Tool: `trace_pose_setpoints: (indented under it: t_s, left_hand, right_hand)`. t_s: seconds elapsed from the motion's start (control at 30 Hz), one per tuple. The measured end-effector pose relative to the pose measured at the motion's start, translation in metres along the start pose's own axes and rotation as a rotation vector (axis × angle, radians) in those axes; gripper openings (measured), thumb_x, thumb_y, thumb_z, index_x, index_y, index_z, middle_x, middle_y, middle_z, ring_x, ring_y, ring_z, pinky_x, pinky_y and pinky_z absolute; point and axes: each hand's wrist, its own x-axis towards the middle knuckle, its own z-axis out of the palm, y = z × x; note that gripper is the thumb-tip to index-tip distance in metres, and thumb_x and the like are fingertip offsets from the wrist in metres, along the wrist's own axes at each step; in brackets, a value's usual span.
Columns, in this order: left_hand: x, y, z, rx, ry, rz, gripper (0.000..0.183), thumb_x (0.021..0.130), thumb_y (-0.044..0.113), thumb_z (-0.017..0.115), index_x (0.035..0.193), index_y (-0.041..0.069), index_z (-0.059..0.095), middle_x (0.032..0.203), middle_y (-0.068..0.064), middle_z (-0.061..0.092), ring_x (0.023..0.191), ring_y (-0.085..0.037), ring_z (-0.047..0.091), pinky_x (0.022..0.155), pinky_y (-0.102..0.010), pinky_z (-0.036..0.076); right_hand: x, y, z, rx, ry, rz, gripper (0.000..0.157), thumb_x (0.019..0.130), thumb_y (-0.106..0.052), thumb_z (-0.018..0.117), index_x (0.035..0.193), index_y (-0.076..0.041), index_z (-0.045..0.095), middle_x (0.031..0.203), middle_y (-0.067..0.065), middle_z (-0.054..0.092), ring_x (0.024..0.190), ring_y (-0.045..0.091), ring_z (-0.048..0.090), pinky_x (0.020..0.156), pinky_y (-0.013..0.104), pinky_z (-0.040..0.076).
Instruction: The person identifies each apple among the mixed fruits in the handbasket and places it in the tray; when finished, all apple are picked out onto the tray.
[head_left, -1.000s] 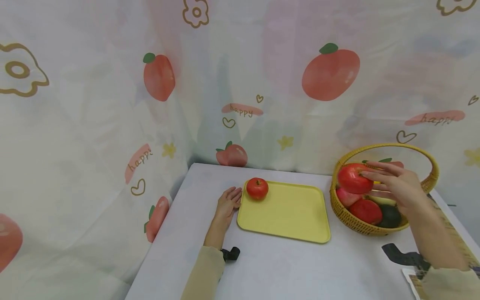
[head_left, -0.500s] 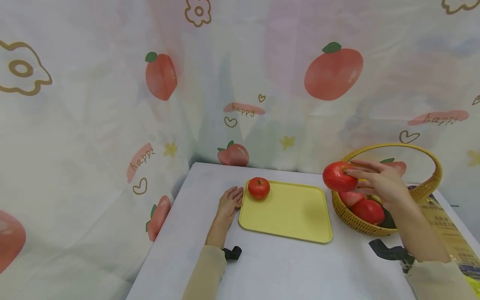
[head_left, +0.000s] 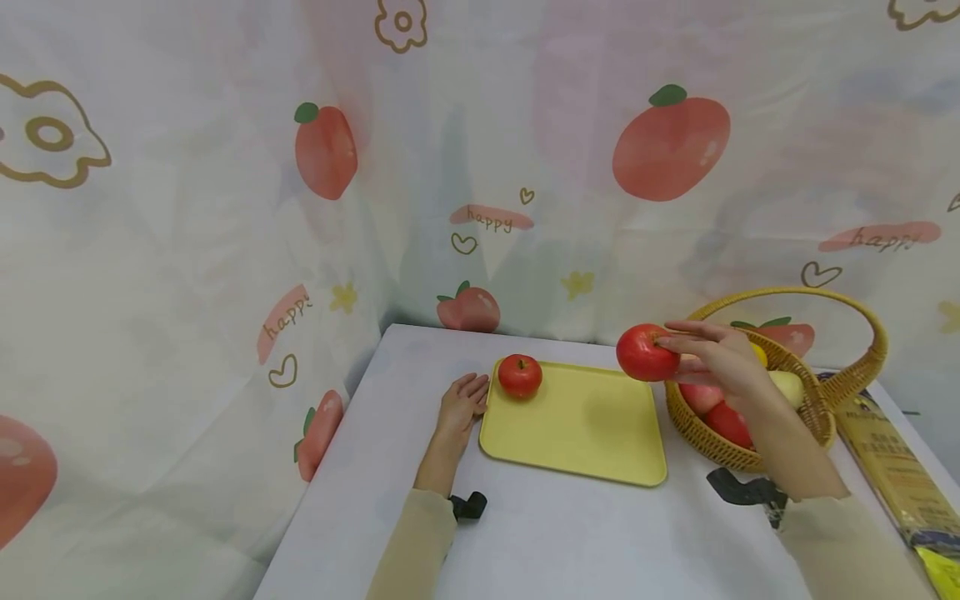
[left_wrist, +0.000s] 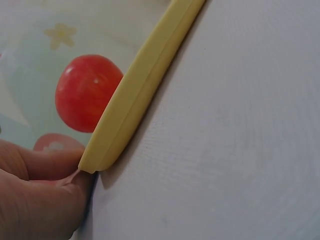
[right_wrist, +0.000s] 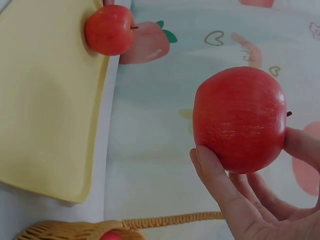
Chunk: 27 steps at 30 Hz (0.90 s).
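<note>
My right hand [head_left: 720,362] holds a red apple [head_left: 643,352] between thumb and fingers, raised above the gap between tray and basket. In the right wrist view the held apple [right_wrist: 240,120] shows its dark stem pointing right. A second red apple [head_left: 520,377] rests in the far left corner of a yellow rectangular tray [head_left: 577,425]. At the left edge of that tray lies my left hand [head_left: 461,402], its fingers extended and touching the rim. The left wrist view has the tray rim [left_wrist: 130,100] meeting the thumb and fingers.
To the right of the tray stands a yellow wicker basket [head_left: 701,433] with a tall handle, holding several fruits; my right arm covers part of it. A flat brown package [head_left: 892,467] lies along the right side of the white table [head_left: 570,533]. A printed curtain [head_left: 570,167] hangs behind.
My right hand has carried the apple leftward from over the basket toward the tray's far right corner. More of the basket and package now shows. The left hand stays at the tray's edge.
</note>
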Motion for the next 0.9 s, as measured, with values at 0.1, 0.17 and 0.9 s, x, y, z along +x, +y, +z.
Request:
trace_pose_setpoints:
  t_s: [0.1, 0.17, 0.9]
  left_hand:
    - [-0.001, 0.0, -0.001, 0.004, 0.003, -0.003, 0.081, 0.081, -0.036, 0.041, 0.156, -0.008, 0.032, 0.154, -0.03, 0.047, 0.145, -0.04, 0.046, 0.119, -0.044, 0.04]
    - [-0.001, -0.001, -0.001, 0.008, 0.005, -0.002, 0.081, 0.081, -0.036, 0.041, 0.156, -0.008, 0.032, 0.154, -0.03, 0.047, 0.145, -0.04, 0.046, 0.118, -0.044, 0.041]
    - [0.0, -0.001, 0.001, 0.012, 0.02, 0.003, 0.081, 0.08, -0.037, 0.04, 0.155, -0.008, 0.033, 0.153, -0.031, 0.048, 0.144, -0.04, 0.047, 0.118, -0.044, 0.042]
  right_hand:
    - [0.006, 0.0, 0.006, 0.035, -0.007, 0.018, 0.042, 0.096, -0.029, 0.077, 0.134, -0.017, 0.061, 0.107, -0.016, 0.067, 0.085, 0.017, 0.077, 0.08, 0.035, 0.064]
    - [0.011, 0.001, 0.009, 0.04, -0.008, 0.039, 0.042, 0.096, -0.028, 0.077, 0.134, -0.018, 0.061, 0.108, -0.014, 0.065, 0.086, 0.017, 0.077, 0.082, 0.037, 0.064]
    - [0.052, 0.044, 0.042, 0.073, -0.047, 0.132, 0.076, 0.101, -0.025, 0.071, 0.161, 0.001, 0.032, 0.136, 0.011, 0.055, 0.09, 0.023, 0.077, 0.092, 0.045, 0.06]
